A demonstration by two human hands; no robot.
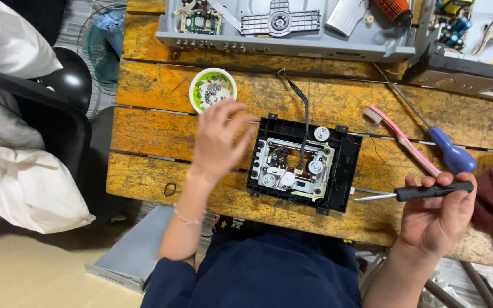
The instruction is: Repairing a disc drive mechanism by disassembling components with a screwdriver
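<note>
So, left hand (219,140) spread beside the boxy black plastic drive (305,163); right hand (436,214) grips a slim black screwdriver (415,193), worn wooden bench (144,142).

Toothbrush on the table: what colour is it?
Pink toothbrush with white bristles, seen in the head view.

The left hand (219,140) is motion-blurred, its fingertips smeared, and it hides part of the small bowl's (213,89) near rim. The bowl's contents are too small to identify. The open grey player chassis (292,34) and the circuit board (457,25) are cut off by the far edge.
</note>
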